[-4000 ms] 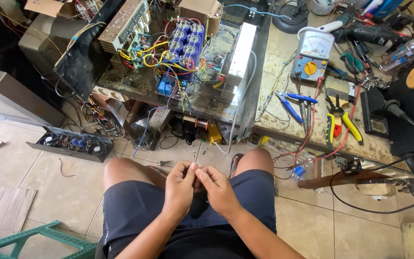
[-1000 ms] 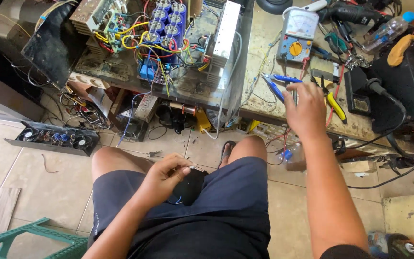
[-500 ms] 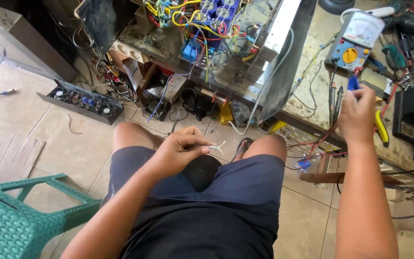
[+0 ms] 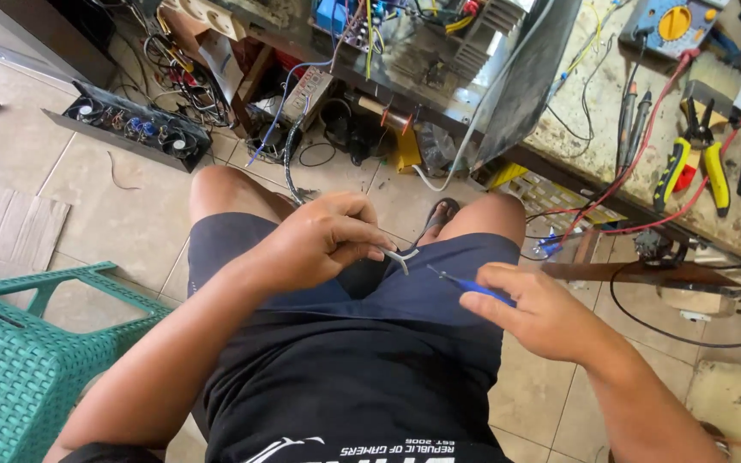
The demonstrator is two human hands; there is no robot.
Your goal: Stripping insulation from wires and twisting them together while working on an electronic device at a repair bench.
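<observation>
The left hand (image 4: 319,244) pinches a short pale wire (image 4: 400,255) between thumb and fingertips, its bent end poking out just past them over the lap. The right hand (image 4: 542,313) is closed around a thin blue-handled tool (image 4: 473,288) (tip aimed at the wire). The wire looks light and springy, best gripped close to its free end.

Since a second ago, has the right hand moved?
Yes. The right hand came back from the workbench to the lap, now holding a blue-handled tool.
</observation>
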